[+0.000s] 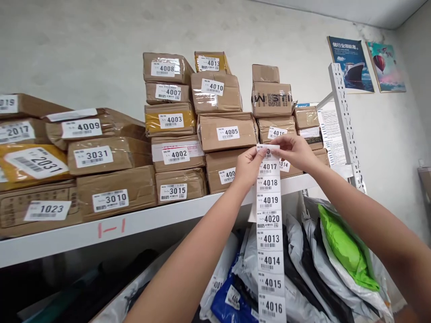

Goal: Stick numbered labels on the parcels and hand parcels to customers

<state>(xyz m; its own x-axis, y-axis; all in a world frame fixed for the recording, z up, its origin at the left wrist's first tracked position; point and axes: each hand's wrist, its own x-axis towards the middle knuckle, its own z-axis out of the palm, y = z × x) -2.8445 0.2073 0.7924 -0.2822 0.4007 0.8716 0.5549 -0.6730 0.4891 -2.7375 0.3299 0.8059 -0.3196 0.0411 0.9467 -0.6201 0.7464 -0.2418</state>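
Observation:
A long strip of white number labels (pixel 270 200) hangs down in front of the shelf, printed with numbers such as 4017, 4018 and 4019. My left hand (pixel 247 166) pinches its top left edge between thumb and fingers. At the top right corner, my right hand (pixel 294 151) has its fingers closed on the same strip. My fingers partly cover the uppermost label. Just behind my hands stand a taped carton labelled 4015 (pixel 266 127) and a carton labelled 4005 (pixel 210 130). A carton with a printed QR code (pixel 257 105) sits above the 4015 one.
Stacked, labelled cartons (pixel 134 184) line the white shelf (pixel 141 211), marked 1-1 in red. Below are bagged parcels, including a green one (pixel 343 244) and a blue one (pixel 218 303). A perforated upright post (pixel 343 107) stands right; two posters (pixel 352 67) hang on the wall.

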